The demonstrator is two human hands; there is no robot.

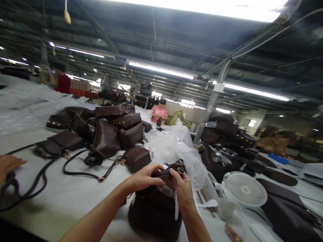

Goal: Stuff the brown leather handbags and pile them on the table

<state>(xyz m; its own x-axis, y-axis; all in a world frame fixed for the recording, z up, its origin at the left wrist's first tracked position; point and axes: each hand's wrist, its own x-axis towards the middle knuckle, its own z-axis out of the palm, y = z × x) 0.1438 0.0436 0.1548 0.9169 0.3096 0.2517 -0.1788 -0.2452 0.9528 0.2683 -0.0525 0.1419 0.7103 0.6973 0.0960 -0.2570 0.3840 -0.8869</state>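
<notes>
A dark brown leather handbag (154, 215) stands on the pale table right in front of me, its top folded open. My left hand (145, 177) has its fingers curled over the bag's upper edge on the left side. On the other side, my right hand (183, 188) pinches the top edge with its thumb near a gold ring (180, 170). A narrow white strip (176, 205) hangs down beside the right palm; I cannot tell whether it is held or attached. The inside of the bag is mostly hidden by my hands.
Brown bags (107, 137) are heaped beyond, with straps (83, 173) trailing across the table. Another person's hand (11, 164) reaches in at the left edge. Clear plastic wrapping (174, 144), a small white fan (244, 189) and more brown bags (222, 134) are to the right.
</notes>
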